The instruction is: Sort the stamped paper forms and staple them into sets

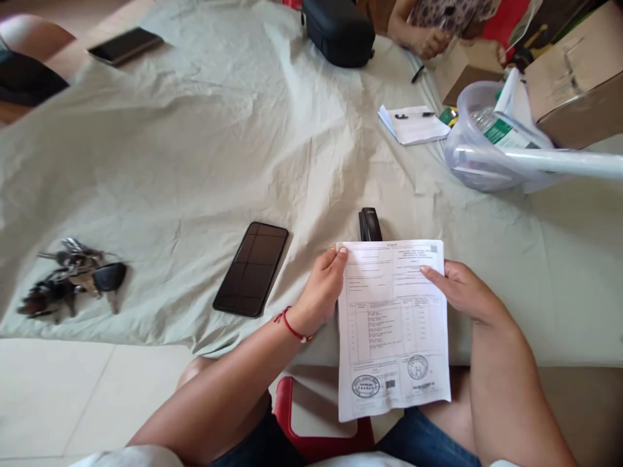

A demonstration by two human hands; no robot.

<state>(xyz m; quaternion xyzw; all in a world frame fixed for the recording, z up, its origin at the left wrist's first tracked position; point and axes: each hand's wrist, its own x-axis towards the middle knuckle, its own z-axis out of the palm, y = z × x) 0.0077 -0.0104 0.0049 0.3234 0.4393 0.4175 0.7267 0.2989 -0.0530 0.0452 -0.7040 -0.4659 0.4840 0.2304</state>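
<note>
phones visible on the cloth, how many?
2. One phone lies screen-up left of the left hand, beside the keys. A second phone lies at the far left edge. Others may be hidden.

Document (393, 324): white, printed in grey-black with a ruled table and two round dark stamps. Table cloth (195, 143): plain pale grey-green; phone (252, 268) and stapler (370, 225) on it both black, key bunch (73, 277) silver with black fob. Wrist cord (291, 326) red; stool (311, 441) red; jeans (428, 441) dark blue.
</note>
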